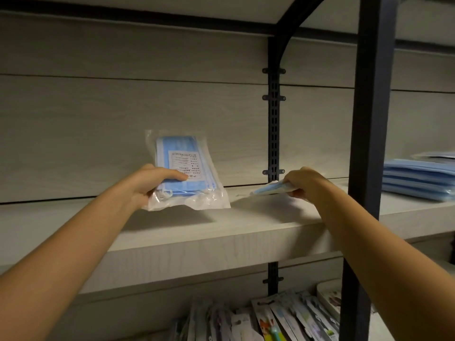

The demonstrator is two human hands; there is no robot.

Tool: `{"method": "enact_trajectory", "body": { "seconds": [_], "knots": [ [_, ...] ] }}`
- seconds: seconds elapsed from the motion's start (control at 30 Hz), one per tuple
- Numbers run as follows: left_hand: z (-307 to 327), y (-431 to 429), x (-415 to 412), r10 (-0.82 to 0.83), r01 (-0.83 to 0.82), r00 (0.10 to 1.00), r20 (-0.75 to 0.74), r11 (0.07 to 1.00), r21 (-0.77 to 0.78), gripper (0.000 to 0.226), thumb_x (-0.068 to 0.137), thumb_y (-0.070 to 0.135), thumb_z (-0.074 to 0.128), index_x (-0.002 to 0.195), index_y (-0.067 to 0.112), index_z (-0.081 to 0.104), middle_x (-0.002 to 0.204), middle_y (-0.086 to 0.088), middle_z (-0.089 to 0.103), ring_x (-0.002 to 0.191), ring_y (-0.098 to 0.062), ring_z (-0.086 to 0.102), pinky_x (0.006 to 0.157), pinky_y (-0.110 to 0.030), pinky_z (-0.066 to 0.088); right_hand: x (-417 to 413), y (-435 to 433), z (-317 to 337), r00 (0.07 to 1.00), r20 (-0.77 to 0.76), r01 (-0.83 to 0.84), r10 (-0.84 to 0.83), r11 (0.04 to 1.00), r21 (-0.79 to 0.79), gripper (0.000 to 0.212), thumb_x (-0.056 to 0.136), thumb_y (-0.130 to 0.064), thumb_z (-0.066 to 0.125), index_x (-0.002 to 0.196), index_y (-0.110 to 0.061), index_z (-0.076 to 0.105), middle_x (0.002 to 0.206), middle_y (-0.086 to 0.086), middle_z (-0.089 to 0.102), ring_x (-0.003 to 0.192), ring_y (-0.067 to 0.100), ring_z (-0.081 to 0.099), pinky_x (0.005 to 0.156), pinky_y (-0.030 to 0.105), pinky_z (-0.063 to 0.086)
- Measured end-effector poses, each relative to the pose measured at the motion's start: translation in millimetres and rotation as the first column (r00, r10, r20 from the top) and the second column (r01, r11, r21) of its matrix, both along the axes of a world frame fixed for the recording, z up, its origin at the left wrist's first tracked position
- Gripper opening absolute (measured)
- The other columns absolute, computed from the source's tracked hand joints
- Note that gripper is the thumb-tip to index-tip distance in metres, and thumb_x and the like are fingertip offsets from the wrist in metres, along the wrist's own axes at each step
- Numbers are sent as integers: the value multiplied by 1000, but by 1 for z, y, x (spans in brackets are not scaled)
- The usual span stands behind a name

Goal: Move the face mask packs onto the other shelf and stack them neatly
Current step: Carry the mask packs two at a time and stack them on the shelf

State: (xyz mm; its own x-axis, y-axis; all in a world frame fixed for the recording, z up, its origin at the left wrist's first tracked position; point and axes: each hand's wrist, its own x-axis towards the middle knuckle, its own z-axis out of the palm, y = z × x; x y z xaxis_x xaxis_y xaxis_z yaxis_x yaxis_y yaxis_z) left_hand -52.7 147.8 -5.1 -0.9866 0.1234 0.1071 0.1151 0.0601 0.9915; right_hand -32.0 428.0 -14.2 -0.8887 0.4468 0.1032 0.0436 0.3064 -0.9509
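The left hand holds a mask pack by its bottom left corner, with the thumb across the front. The pack stands almost upright, with its white label facing the camera, and blue masks show through the clear bag. Its lower edge is just above the shelf or may touch it; I cannot tell which.

The right hand is closed around the end of a second mask pack. This one lies nearly flat and points to the left, low over the same shelf.

Both hands are over the left part of the shelf. A dark post stands in front of the shelf on the right. Past the post, a stack of mask packs lies flat on the shelf. Lower down, on another shelf, there are small packets in a row.
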Motion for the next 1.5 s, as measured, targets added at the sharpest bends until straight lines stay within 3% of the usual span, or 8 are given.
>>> {"method": "enact_trajectory", "body": {
  "seconds": [0.27, 0.43, 0.6, 0.83, 1.0, 1.13, 1.33, 1.5],
  "knots": [
    [6, -20, 60, -167, 168, 986, -13, 983, 75, 17, 76, 2, 64, 93, 3, 62, 69, -12, 75, 54, -21, 71, 45, -29, 57, 55, -18, 0, 971, -139, -202, 195, 979, -36, 4, 85, -8, 56, 87, -4, 58, 75, 12, 52, 62, 16, 48, 60, 23, 41],
    [-9, -41, 94, -197, 200, 977, -79, 979, 38, 96, 5, 24, 93, 94, -1, 66, 82, -19, 75, 64, -27, 73, 45, -30, 56, 108, -30, -14, 948, -217, -240, 231, 971, -12, 45, 86, -14, 60, 125, -26, 42, 90, -2, 54, 78, 16, 61, 66, 25, 54],
    [-30, -44, 119, -269, 272, 957, -110, 962, 14, 106, 4, 31, 92, 102, 2, 65, 90, -19, 75, 70, -28, 73, 48, -28, 56, 160, -36, -31, 929, -274, -266, 248, 963, -32, 50, 83, -13, 62, 125, -33, 45, 95, -10, 51, 80, 14, 61, 48, 17, 55],
    [-43, -20, 154, -313, 303, 936, -162, 950, -81, 100, 4, 40, 90, 96, 14, 63, 83, -9, 77, 72, -24, 74, 49, -26, 56, 213, -21, -56, 923, -312, -256, 225, 965, -62, 54, 81, -14, 62, 124, -42, 44, 94, -22, 46, 75, 8, 66, 51, 21, 57],
    [-45, 11, 180, -315, 307, 935, -162, 949, -74, 64, 47, 23, 83, 105, 13, 60, 78, -2, 77, 65, -18, 73, 45, -21, 54, 248, 11, -65, 909, -342, -259, 237, 966, -18, 57, 80, -12, 64, 123, -44, 46, 96, -30, 46, 61, -21, 59, 46, 10, 50],
    [-54, 44, 201, -295, 277, 940, -174, 953, -120, 97, 22, 33, 92, 112, 19, 57, 89, -3, 77, 74, -23, 74, 51, -27, 57, 276, 55, -62, 907, -364, -243, 212, 969, -43, 54, 81, -7, 62, 122, -41, 48, 91, -28, 46, 53, -25, 54, 42, 6, 45],
    [-62, 125, 234, -299, 281, 932, -207, 953, -110, 100, 21, 36, 90, 113, 21, 55, 90, 0, 76, 75, -21, 74, 52, -28, 57, 319, 139, -61, 908, -358, -240, 217, 971, -20, 55, 80, -9, 63, 121, -42, 48, 89, -32, 44, 53, -25, 54, 43, 7, 46],
    [-66, 194, 254, -305, 286, 926, -223, 951, -117, 103, 21, 41, 90, 115, 23, 52, 93, 2, 75, 78, -21, 74, 56, -31, 58, 351, 208, -61, 906, -372, -232, 200, 972, -41, 56, 76, -14, 64, 120, -45, 49, 98, -26, 51, 76, 1, 68, 50, 19, 55]
  ]
}}
